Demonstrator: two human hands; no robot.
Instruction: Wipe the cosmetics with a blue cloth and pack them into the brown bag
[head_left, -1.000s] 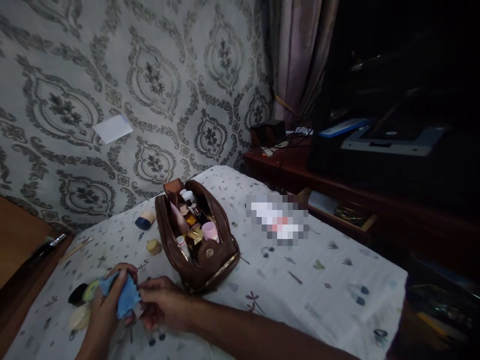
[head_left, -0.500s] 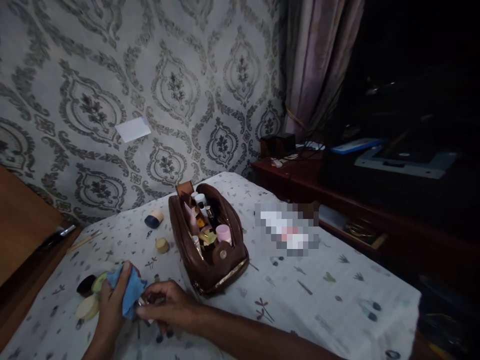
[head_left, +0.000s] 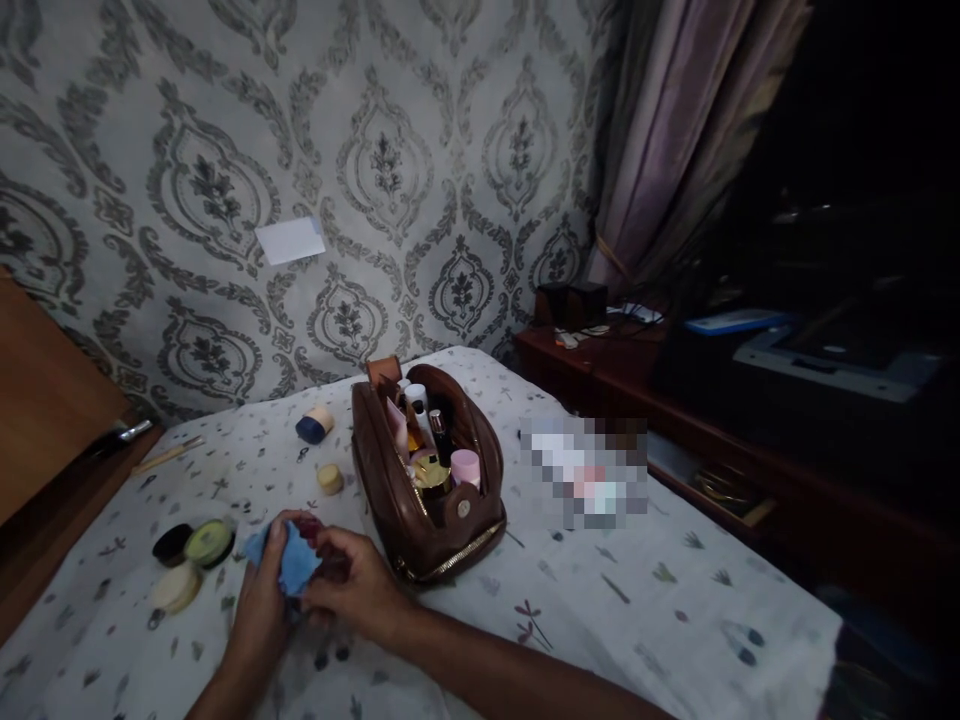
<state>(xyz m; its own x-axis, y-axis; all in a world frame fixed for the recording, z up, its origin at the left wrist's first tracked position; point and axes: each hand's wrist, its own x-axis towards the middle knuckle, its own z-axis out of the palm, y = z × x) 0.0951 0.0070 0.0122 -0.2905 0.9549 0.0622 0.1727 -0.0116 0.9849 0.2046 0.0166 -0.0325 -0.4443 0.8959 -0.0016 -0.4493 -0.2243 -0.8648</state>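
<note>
My left hand is closed around a blue cloth low in the view, over the printed white sheet. My right hand pinches a small object against that cloth; the object is mostly hidden and I cannot name it. Just right of both hands stands an open brown toiletry bag packed with several small bottles and tubes.
Small round tins lie left of my hands, and a cream jar and a blue-and-cream container sit behind them. A thin stick lies at the far left. A dark wooden cabinet runs along the right. Patterned wallpaper rises behind.
The view has shifted, so everything sits further right and up. My hands stayed together on the blue cloth, with the right fingers turning the small object against it.
</note>
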